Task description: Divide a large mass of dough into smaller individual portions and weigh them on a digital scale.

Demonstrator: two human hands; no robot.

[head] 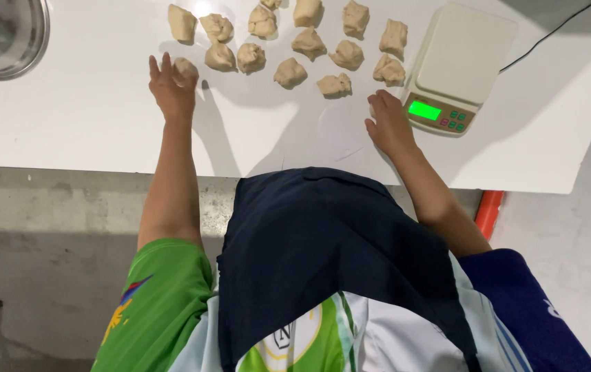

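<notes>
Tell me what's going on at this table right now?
A person in a dark apron stands at a white table with many cut dough pieces laid out in rows. The left hand rests on one dough lump at the near left end of the rows. The right hand lies flat on the table beside a kitchen scale with a lit green display. A metal bowl sits at the far left corner.

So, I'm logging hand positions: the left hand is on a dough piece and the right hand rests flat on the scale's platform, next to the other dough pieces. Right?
Not quite. The right hand lies on the white table beside the scale, not on its platform. The left hand does cover a dough piece, near the other dough pieces. The head view shows it.
</notes>
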